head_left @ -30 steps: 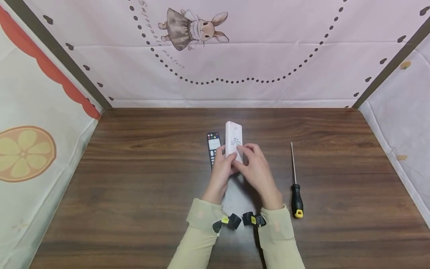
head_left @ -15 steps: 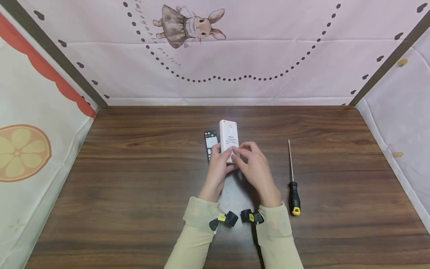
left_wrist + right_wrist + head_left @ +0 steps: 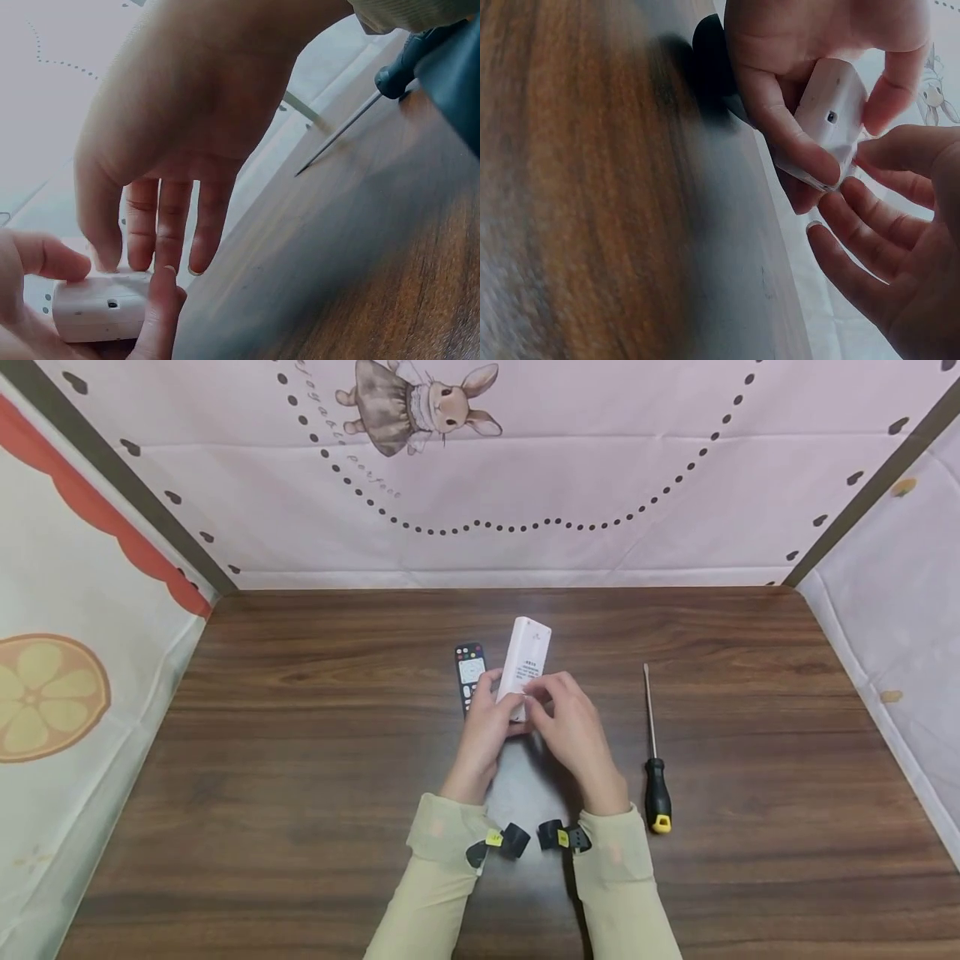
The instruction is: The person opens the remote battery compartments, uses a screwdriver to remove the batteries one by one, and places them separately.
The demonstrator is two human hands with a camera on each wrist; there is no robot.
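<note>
A white oblong device [image 3: 528, 653], box-shaped like a remote control, is tilted above the table with its printed face up. The left hand [image 3: 482, 735] grips its lower end, thumb on the face and fingers wrapped around the side. A small dark hole shows in its near end, also seen on the white device [image 3: 101, 307] in the left wrist view. My right hand [image 3: 573, 727] touches the lower face with thumb and forefinger tips; its other fingers extend loosely in the right wrist view. Behind the left hand lies a black remote control [image 3: 468, 670], its lower part hidden.
A screwdriver [image 3: 657, 785] with a black and yellow handle lies to the right, its shaft pointing away. Wood-grain table [image 3: 300, 760] stretches around the hands. White printed cloth [image 3: 585, 485] stands along the back and both sides.
The white device now leans further right at its top. My right thumb and forefinger have shifted slightly over its lower face. The left hand keeps its grip, and the whole view has drifted a little.
</note>
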